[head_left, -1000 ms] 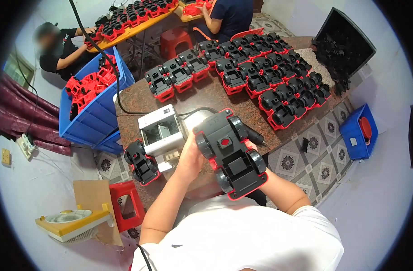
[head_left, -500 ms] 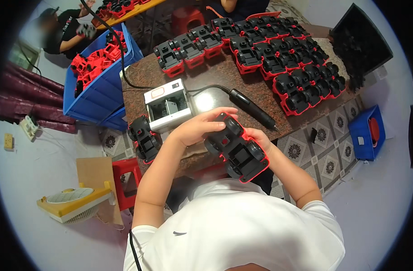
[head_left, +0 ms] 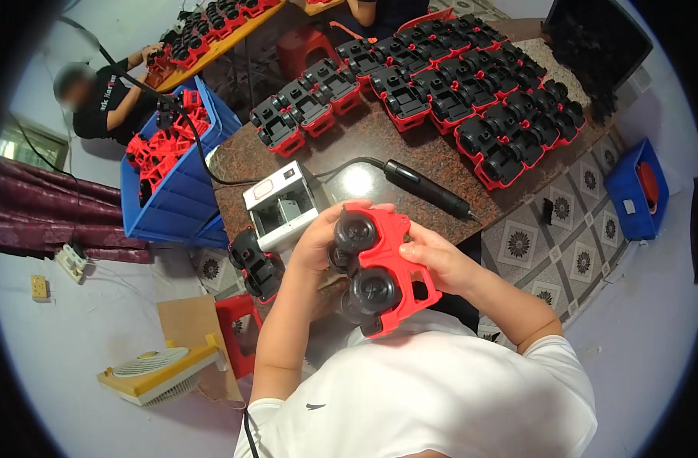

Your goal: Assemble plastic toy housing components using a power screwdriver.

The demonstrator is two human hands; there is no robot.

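Over the near edge of the table I hold a red and black toy car [head_left: 388,269], tilted so that its red side and black wheels show. My left hand [head_left: 318,238] is closed round its far left end, its fingers partly hidden behind the car. My right hand [head_left: 443,263] grips the red body from the right, thumb on top. Beyond my hands lies a black pen-shaped electric screwdriver [head_left: 427,188], its cord running toward a silver box-shaped device [head_left: 286,204]. Another toy car [head_left: 256,263] sits wheels-up beside that device.
Rows of wheels-up toy cars [head_left: 471,91] cover the table's far side. To the left stands a blue crate [head_left: 169,202] of red car parts; a co-worker [head_left: 108,103] is behind it. A yellow fan [head_left: 158,374] is at lower left, a blue bin [head_left: 637,195] on the right.
The toy car has been turned from its black underside to its red side. My right thumb now lies on the red body. The co-worker's hands have moved down to the far table.
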